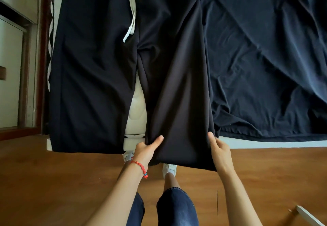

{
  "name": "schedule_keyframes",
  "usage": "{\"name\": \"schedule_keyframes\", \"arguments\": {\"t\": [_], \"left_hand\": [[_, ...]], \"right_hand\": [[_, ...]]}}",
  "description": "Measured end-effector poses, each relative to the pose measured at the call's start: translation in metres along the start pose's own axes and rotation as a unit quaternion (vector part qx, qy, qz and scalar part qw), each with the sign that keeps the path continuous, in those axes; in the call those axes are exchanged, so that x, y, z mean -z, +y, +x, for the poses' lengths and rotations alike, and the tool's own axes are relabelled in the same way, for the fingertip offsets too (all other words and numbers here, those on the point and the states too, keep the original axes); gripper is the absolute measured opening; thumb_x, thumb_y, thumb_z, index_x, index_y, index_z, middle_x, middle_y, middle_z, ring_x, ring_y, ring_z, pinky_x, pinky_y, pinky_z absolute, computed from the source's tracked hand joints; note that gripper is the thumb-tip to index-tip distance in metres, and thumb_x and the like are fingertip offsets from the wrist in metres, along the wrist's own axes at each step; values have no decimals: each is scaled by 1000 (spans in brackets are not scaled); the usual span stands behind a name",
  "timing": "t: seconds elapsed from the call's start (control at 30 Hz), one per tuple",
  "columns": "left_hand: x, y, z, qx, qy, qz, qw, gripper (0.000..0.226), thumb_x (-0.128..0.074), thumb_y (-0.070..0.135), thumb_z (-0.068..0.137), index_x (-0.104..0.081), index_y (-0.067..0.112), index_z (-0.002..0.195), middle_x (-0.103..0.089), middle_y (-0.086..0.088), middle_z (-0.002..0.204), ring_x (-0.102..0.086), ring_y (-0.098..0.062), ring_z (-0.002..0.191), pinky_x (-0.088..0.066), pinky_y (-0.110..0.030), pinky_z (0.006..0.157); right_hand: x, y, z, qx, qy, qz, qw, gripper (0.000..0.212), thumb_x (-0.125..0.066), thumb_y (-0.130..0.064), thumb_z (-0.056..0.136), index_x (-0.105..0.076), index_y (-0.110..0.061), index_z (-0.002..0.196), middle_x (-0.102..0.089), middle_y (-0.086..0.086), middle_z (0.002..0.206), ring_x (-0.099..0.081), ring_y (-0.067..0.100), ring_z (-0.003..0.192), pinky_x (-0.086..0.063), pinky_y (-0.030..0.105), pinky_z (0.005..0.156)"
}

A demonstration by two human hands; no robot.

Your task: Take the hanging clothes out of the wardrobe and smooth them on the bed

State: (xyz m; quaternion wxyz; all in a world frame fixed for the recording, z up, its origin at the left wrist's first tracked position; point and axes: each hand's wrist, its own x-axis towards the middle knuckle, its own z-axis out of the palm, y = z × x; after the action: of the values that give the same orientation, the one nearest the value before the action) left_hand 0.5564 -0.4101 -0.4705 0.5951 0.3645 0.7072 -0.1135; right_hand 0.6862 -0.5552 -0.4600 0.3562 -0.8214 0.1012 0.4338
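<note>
Black trousers with a white drawstring lie flat on the white bed, legs pointing toward me and hanging over its near edge. My left hand grips the left edge of the right trouser leg near its hem, thumb on top. At the same leg's right edge, my right hand holds the cloth, its fingers tucked under the fabric. A dark T-shirt with a small printed logo lies spread beside the trousers on the right.
A wooden floor runs in front of the bed. My legs in dark jeans and white shoes stand at the bed's edge. A wardrobe with a sliding door is at the left. A white bar lies at the bottom right.
</note>
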Motion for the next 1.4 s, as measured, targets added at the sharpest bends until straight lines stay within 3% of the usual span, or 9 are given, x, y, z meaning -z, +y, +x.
{"name": "schedule_keyframes", "arguments": {"t": [0.17, 0.27, 0.37, 0.53, 0.7, 0.8, 0.9, 1.23, 1.4], "left_hand": [[13, -29, -4, 34, -186, -54, 980, 15, -68, 3, 77, -66, 8, 92, -73, -3, 84, -66, -23, 87, -52, -39, 86], [17, -49, 7, 2, -114, 2, 993, 6, -71, 13, 78, -66, 15, 82, -71, -4, 85, -65, -27, 91, -52, -42, 88], [21, -59, 13, -46, -11, 110, 993, 13, -64, 19, 84, -63, 17, 71, -64, -3, 72, -63, -26, 82, -52, -42, 82], [33, -40, 7, -143, 59, 86, 984, 18, -56, 8, 87, -62, 15, 72, -65, -2, 70, -63, -26, 78, -53, -35, 80], [61, 4, -1, -356, 169, 210, 895, 13, -57, 4, 85, -69, 5, 92, -67, -9, 95, -59, -23, 89, -43, -28, 73], [88, 23, 13, -376, 191, 321, 848, 24, -59, 8, 84, -65, 8, 108, -62, -9, 116, -55, -29, 109, -46, -40, 84], [114, 41, 24, -361, 178, 336, 852, 30, -58, 11, 86, -61, 8, 115, -58, -9, 124, -49, -30, 119, -43, -45, 91], [177, 134, 75, -423, 156, 347, 823, 32, -59, 13, 86, -59, 8, 118, -58, -9, 124, -47, -26, 122, -44, -41, 96], [176, 199, 106, -488, 164, 392, 762, 36, -62, 15, 85, -59, 8, 120, -55, -10, 131, -46, -29, 126, -43, -46, 94]], "right_hand": [[28, 16, -7, -48, -113, 78, 989, 19, -59, -26, 89, -67, -9, 85, -67, 3, 70, -62, 15, 61, -48, 26, 51], [27, 35, -1, -66, -76, 21, 995, 22, -60, -23, 89, -67, -2, 85, -63, 9, 74, -57, 22, 72, -41, 28, 60], [13, 43, 2, -64, 27, -114, 991, 21, -54, -21, 91, -65, -8, 102, -68, 7, 93, -60, 23, 88, -41, 29, 72], [-7, 13, -10, -27, 200, -174, 964, 18, -43, -18, 92, -58, -10, 99, -63, 13, 95, -55, 32, 90, -40, 33, 74], [-41, -27, -16, 167, 104, -207, 958, 21, -50, -17, 91, -58, -12, 110, -63, 5, 109, -56, 23, 104, -40, 30, 80], [-65, -49, -17, 238, 36, -287, 927, 37, -51, -21, 92, -48, -15, 129, -53, 0, 131, -46, 19, 123, -39, 32, 97], [-82, -69, -16, 253, 8, -313, 915, 42, -49, -22, 93, -43, -18, 134, -47, -1, 139, -42, 19, 129, -38, 33, 102], [-114, -159, 32, 317, 86, -300, 896, 38, -52, -16, 91, -51, -13, 129, -54, 4, 131, -45, 20, 126, -36, 31, 102], [-120, -220, 66, 343, 132, -283, 886, 37, -51, -16, 92, -51, -12, 128, -55, 6, 130, -46, 23, 124, -37, 33, 100]]}}
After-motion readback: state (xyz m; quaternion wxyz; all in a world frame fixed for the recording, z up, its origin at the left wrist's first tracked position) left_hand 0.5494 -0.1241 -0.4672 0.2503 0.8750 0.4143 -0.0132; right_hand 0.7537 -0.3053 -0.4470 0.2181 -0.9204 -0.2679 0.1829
